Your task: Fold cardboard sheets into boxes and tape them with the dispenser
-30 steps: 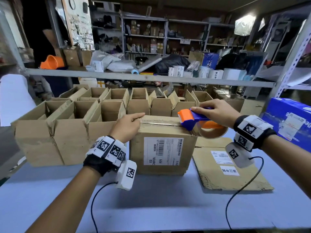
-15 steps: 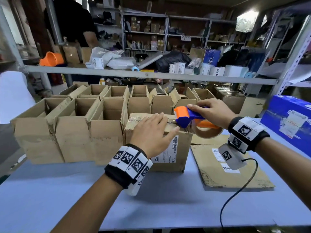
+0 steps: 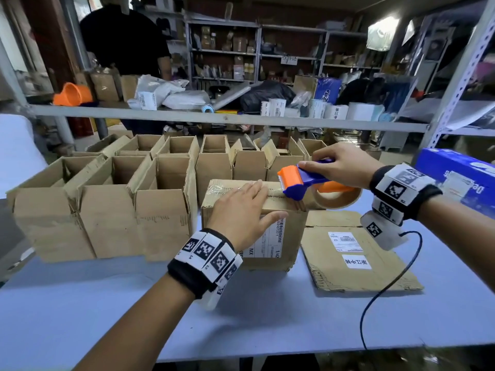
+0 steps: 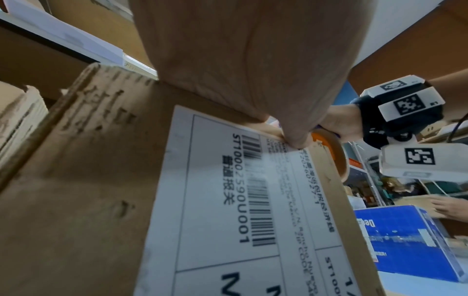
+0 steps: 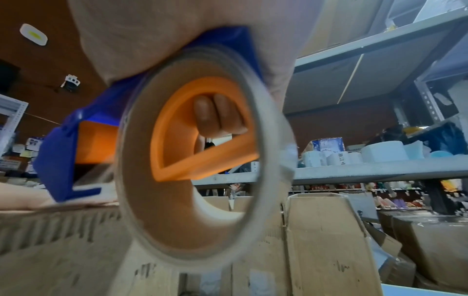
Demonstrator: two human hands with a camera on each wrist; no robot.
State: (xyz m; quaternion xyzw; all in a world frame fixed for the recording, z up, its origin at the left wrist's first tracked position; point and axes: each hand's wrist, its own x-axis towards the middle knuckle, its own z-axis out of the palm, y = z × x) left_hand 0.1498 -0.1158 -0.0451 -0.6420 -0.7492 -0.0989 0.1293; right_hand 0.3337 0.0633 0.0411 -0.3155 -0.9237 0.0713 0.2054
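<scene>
With my left hand (image 3: pixel 242 210) flat on the box (image 3: pixel 251 236) mid-table and my right hand (image 3: pixel 338 167) gripping the dispenser (image 3: pixel 300 183), I judge this seam nearly taped, the flat sheet (image 3: pixel 359 258) still unfolded.

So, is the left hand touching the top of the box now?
Touching. In the head view the left hand lies flat on the taped top of the box, thumb over its front edge.
</scene>
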